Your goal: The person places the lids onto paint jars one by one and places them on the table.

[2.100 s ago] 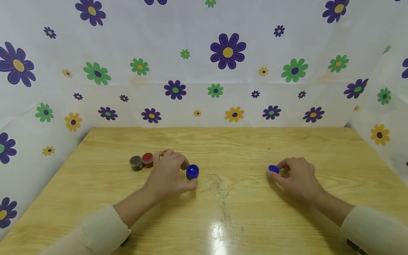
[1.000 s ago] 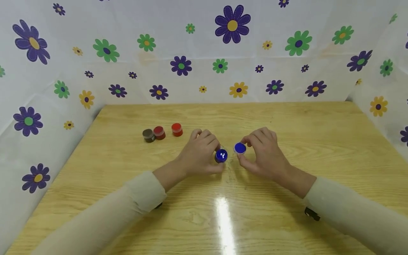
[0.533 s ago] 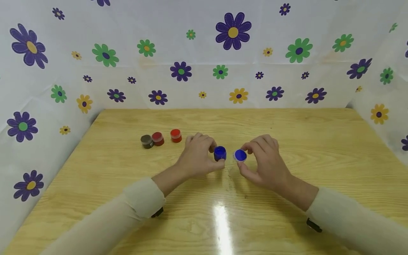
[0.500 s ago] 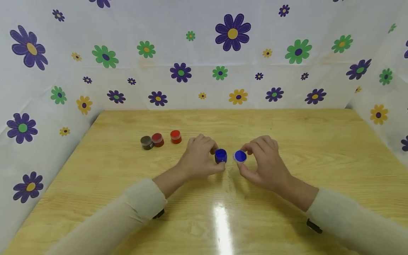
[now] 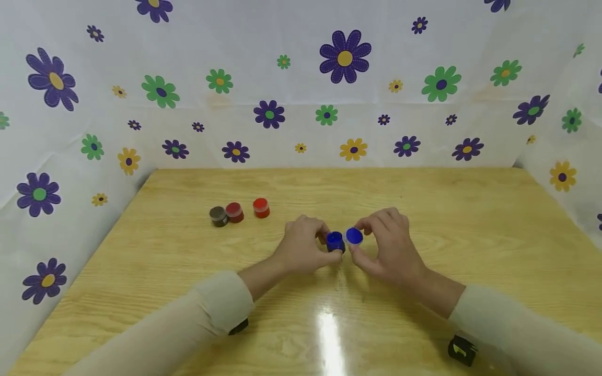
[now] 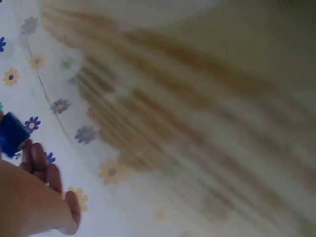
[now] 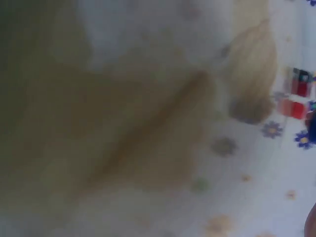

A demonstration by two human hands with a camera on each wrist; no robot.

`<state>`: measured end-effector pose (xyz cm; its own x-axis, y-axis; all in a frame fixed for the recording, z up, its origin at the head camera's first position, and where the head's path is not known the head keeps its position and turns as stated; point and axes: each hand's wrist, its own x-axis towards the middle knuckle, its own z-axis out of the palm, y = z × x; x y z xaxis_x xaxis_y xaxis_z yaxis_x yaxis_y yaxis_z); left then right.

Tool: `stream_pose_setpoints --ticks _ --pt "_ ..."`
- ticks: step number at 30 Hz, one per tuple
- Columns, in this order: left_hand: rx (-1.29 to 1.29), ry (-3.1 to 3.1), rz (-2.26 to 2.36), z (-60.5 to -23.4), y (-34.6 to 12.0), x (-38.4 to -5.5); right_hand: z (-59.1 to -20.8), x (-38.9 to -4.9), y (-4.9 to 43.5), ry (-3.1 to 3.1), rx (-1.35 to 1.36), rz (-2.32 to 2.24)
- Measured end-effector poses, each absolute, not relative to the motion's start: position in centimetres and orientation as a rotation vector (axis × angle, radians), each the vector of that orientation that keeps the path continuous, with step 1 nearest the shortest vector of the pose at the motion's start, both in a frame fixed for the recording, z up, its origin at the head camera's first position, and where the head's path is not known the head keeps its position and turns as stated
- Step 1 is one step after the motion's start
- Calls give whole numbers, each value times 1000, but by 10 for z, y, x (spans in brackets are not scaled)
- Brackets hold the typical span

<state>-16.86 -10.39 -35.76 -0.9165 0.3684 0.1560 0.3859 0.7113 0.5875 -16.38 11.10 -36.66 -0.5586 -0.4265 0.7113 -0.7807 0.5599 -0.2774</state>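
My left hand (image 5: 305, 244) pinches a small blue paint pot (image 5: 335, 243) between thumb and fingers, its open top facing up and tilted slightly. The same pot (image 6: 13, 134) shows at the left edge of the left wrist view, with the little fingers spread loosely below it. Right beside the pot, my right hand (image 5: 388, 245) holds a round lid (image 5: 354, 236) by its edge, blue face toward the head camera. In the right wrist view only slivers of that hand show at the right edge.
Three lidded paint pots stand at the back left of the wooden table (image 5: 188, 292): a dark grey-brown pot (image 5: 218, 216), a dark red pot (image 5: 234, 212) against it, and a bright red pot (image 5: 261, 208) a little apart. A flower-print sheet (image 5: 301, 83) walls the back and sides.
From far apart, the hands have come together at the middle: the left with the pot moved right, the right with the lid moved left. In the last half second the pot drew nearer the lid.
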Motion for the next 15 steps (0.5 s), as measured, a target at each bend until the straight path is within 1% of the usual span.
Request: stream_pose_setpoints --ticks 4,8,15 --pt "-695 -2879 -722 -357 -104 -165 -362 -158 112 -2176 1007 736" --pt "-840 -2750 -442 -360 -108 -166 -363 -157 112 -2189 1060 666" --pt "-1063 -2504 -363 -368 -112 -175 -369 -157 107 -2182 1109 589"
